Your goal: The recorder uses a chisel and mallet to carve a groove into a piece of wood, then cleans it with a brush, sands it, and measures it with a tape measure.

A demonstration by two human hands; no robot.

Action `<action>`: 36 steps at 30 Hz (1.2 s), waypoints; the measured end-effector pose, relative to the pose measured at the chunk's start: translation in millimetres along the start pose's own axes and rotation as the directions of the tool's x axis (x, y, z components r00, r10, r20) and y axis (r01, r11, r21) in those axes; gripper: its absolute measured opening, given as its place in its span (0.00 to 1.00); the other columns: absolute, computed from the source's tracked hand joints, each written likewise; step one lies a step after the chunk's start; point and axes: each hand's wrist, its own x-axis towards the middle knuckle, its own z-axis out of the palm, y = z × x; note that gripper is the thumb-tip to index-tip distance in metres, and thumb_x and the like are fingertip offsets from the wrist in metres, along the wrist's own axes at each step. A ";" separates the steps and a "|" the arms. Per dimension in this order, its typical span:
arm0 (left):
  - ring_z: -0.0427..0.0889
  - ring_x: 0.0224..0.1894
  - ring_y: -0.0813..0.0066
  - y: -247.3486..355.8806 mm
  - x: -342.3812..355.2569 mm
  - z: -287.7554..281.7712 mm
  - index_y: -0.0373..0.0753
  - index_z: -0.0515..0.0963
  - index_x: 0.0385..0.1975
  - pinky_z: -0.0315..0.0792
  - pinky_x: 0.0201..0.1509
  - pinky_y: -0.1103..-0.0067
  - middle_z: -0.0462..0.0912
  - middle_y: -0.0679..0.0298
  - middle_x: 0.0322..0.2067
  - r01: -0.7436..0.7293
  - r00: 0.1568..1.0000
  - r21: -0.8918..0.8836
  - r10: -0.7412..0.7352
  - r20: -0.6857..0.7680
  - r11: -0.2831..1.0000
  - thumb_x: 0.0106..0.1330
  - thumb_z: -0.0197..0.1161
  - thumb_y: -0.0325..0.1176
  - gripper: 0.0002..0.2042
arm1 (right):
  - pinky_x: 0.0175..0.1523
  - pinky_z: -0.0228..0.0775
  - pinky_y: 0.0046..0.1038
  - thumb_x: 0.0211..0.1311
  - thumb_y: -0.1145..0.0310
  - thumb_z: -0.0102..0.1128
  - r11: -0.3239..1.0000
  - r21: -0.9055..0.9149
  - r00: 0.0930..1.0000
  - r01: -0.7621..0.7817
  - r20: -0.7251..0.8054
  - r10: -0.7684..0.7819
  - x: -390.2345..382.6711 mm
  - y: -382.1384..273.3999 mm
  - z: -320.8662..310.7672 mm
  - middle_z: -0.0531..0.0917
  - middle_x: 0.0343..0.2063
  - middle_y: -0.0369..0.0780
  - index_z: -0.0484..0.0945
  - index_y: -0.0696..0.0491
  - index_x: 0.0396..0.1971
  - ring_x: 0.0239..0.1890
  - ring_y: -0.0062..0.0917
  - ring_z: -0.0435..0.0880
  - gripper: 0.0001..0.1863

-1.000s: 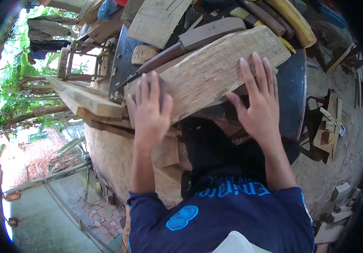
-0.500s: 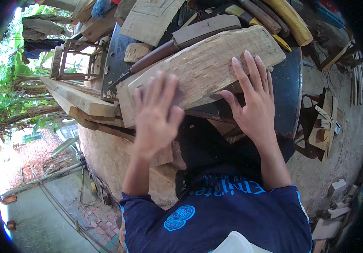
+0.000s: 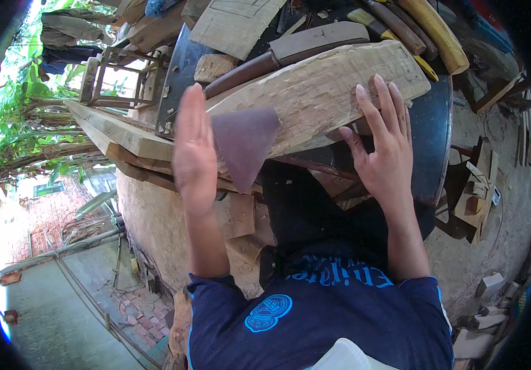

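A long pale wooden block (image 3: 333, 92) with a tool-marked face lies slantwise on the dark round table (image 3: 429, 135). My right hand (image 3: 385, 139) rests on its right part, fingers spread and thumb at the near edge. A purplish-brown piece of sandpaper (image 3: 247, 139) lies over the block's left end, one corner hanging past the near edge. Directly left of it is my left hand (image 3: 194, 151), turned on edge, slightly blurred, its fingers stretched out together. Its thumb is hidden, and whether the palm touches the sandpaper cannot be made out.
Behind the block lies a broad blade with a brown handle (image 3: 244, 73). Wooden-handled tools (image 3: 435, 34) sit at the back right, a flat board (image 3: 237, 24) at the back left. Pointed timber pieces (image 3: 120, 135) jut out left. Wood scraps (image 3: 475, 185) stand on the right floor.
My left hand has moved left and turned from palm-down to on edge, uncovering the sandpaper. My right hand stays on the block; the whole view has shifted slightly.
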 end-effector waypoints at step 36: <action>0.54 0.70 0.47 -9.0 -5.2 47.0 0.33 0.58 0.67 0.46 0.73 0.62 0.59 0.41 0.65 -0.244 0.947 0.849 -0.073 0.313 0.469 0.71 0.45 0.49 0.31 | 0.69 0.51 0.47 0.59 0.55 0.63 0.999 0.049 1.000 0.001 -0.003 -0.001 -0.3 2.6 1.4 0.64 0.66 0.43 0.70 0.47 0.60 0.69 0.42 0.59 0.29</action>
